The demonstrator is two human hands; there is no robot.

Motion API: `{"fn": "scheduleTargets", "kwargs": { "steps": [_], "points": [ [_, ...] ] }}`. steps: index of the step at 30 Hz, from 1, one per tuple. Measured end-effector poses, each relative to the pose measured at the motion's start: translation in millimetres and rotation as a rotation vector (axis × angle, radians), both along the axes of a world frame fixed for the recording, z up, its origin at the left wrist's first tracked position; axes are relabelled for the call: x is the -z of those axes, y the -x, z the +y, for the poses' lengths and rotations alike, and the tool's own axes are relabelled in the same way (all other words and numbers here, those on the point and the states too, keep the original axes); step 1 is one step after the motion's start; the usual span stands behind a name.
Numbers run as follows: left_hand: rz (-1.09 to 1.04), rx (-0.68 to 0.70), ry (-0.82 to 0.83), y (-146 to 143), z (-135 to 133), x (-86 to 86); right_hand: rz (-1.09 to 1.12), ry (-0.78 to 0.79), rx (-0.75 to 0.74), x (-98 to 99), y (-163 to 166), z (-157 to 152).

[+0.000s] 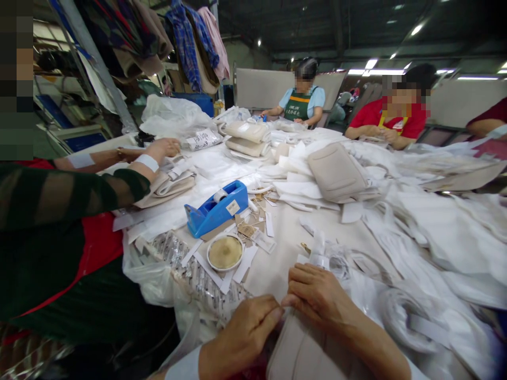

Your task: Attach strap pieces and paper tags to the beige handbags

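Observation:
A beige bag with stitched seams lies close in front of my body at the bottom edge. My left hand is closed at its upper left corner, thumb pressed against the curled fingers. From the other side, my right hand pinches the bag's top edge, its fingertips almost meeting the left thumb. What exactly lies between the fingers is mostly hidden. Just beyond sit a round white dish with a tan sponge-like pad and a blue tape dispenser. Cardboard tags and paper strips surround them.
Another beige bag rests on piled white wrapping. A coiled white strip lies to the right. At left, a co-worker's arms reach over folded beige pieces. More people sit across the table; clothes hang behind.

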State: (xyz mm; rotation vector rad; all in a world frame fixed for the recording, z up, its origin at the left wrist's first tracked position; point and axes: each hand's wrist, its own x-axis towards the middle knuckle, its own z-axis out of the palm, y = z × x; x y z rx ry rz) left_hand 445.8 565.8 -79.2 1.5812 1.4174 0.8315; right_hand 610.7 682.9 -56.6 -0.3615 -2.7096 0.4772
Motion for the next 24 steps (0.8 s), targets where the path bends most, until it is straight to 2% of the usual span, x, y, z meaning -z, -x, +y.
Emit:
{"fn": "scheduleTargets", "kwargs": {
  "steps": [3, 7, 10, 13, 15, 17, 19, 22, 24],
  "points": [
    [-0.07, 0.003, -0.043, -4.4, -12.7, 5.4, -0.076, 0.026, -0.014, 5.3, 0.4, 1.1],
    [-0.088, -0.013, -0.093, -9.1, -14.0, 23.1, -0.153, -0.023, -0.004, 7.3, 5.8, -1.3],
    [-0.079, -0.007, -0.091, -2.5, -5.1, 28.7, -0.17, -0.051, 0.028, 5.6, 9.6, -4.5],
    [-0.066, -0.061, -0.124, 2.1, 10.0, 24.7, -0.135, -0.069, 0.072, 3.7, 10.4, -5.5],
    [-0.15, -0.065, -0.134, -2.5, 21.3, 21.5, -0.126, -0.059, 0.075, 0.3, 9.3, -4.4],
    [-0.252, -0.053, -0.098, -12.4, 30.9, 21.2, -0.139, -0.042, 0.06, -5.2, 6.7, -2.3],
    [-0.282, -0.1, -0.019, -22.7, 36.8, 24.6, -0.139, -0.051, 0.03, -10.3, 3.0, 0.0],
    [-0.22, -0.208, 0.07, -30.3, 40.7, 31.9, -0.1, -0.123, -0.028, -11.5, -0.4, 3.4],
    [-0.182, -0.233, 0.078, -30.6, 43.1, 34.0, -0.062, -0.177, 0.02, -9.5, 0.8, 6.8]
  ]
}}
